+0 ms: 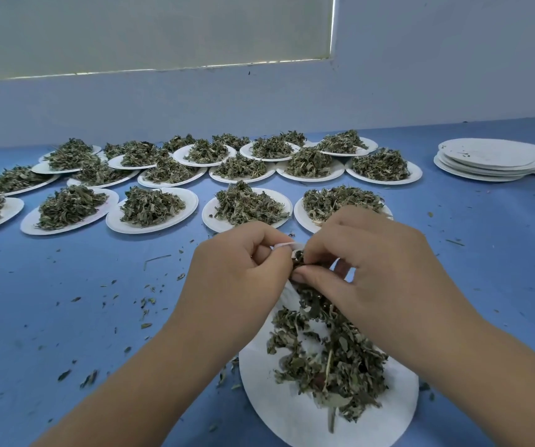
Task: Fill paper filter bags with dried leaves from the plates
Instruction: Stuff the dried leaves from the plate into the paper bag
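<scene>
Pinching the white rim of a paper filter bag (284,246) between thumb and curled fingers, the left hand (243,269) holds its mouth turned toward the right hand (372,262). The right hand's fingertips are drawn narrowly together on a small tuft of dried leaves (327,356) right at that opening. Most of the bag is hidden behind the two hands, so how full it is cannot be told. Both hands work directly above the nearest plate (259,391), which seems deliberate: anything that misses the mouth drops back onto the pile rather than the blue table (98,317). Loose crumbs (145,303) to the left of the plate suggest how readily this brittle material sheds. A fair heap lies on the plate, so this portion looks only partly transferred. Beyond the hands, rows of heaped plates (153,208) sit close together, some overlapping at the rims, within reach as later portions. At the far right, well apart from them, a stack of emptied plates (485,161) is kept out of the working area. The next push likely needs a gentle touch, since thin filter paper could tear at the pinched edge.
</scene>
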`<state>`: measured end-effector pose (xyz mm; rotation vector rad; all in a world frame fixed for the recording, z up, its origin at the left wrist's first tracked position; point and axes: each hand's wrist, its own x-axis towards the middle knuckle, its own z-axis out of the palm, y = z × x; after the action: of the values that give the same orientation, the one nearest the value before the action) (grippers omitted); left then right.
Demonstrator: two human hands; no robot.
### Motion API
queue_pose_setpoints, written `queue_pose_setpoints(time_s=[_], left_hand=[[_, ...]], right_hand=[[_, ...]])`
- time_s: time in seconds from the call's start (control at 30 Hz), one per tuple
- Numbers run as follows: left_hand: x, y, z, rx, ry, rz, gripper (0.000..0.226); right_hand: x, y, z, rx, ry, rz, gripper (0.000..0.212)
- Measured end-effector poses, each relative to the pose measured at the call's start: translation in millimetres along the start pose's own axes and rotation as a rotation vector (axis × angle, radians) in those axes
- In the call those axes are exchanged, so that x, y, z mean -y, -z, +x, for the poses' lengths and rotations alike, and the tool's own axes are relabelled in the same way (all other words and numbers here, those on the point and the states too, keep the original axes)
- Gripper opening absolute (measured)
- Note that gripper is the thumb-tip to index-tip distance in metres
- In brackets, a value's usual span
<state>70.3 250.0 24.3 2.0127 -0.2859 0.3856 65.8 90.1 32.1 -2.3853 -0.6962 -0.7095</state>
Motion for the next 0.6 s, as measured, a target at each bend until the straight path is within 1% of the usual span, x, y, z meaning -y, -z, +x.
queue_pose_setpoints(time_s=[0.1,0.17,0.27,0.3,0.33,0.43,0.47,0.6], left_hand=[[-0.1,0.6,0.1,0.0,0.006,-0.01,0.021],[-0.7,0.9,-0.1,0.009,0.002,-0.017,0.021],[-1.9,1.0,-0.9,0.022,-0.013,-0.023,0.022],[-2.2,1.1,-1.3,0.03,-0.019,-0.022,0.022],[-2.7,1.2,-1.7,0.038,-0.021,-0.025,0.022],[-1.8,1.5,-1.4,0.049,-0.022,-0.017,0.021],[-1.0,1.9,-1.0,0.046,-0.022,-0.013,0.021],[0.8,3.9,0.3,0.038,-0.002,-0.023,0.02]], right_hand=[[0.5,0.2,-0.5,0.04,0.044,0.025,0.002],[1.9,-1.9,-1.0,0.01,0.046,0.026,0.008],[3.3,-6.2,-0.3,-0.083,-0.013,0.01,0.026],[3.1,-7.7,0.0,-0.098,-0.006,-0.009,0.027],[2.4,-8.8,-0.1,-0.098,0.009,-0.03,0.025],[0.0,-9.0,-1.0,-0.046,0.058,-0.005,0.006],[-0.1,-7.4,-1.3,-0.023,0.062,0.016,0.006],[2.4,-0.7,-1.2,0.024,0.064,0.05,0.017]])
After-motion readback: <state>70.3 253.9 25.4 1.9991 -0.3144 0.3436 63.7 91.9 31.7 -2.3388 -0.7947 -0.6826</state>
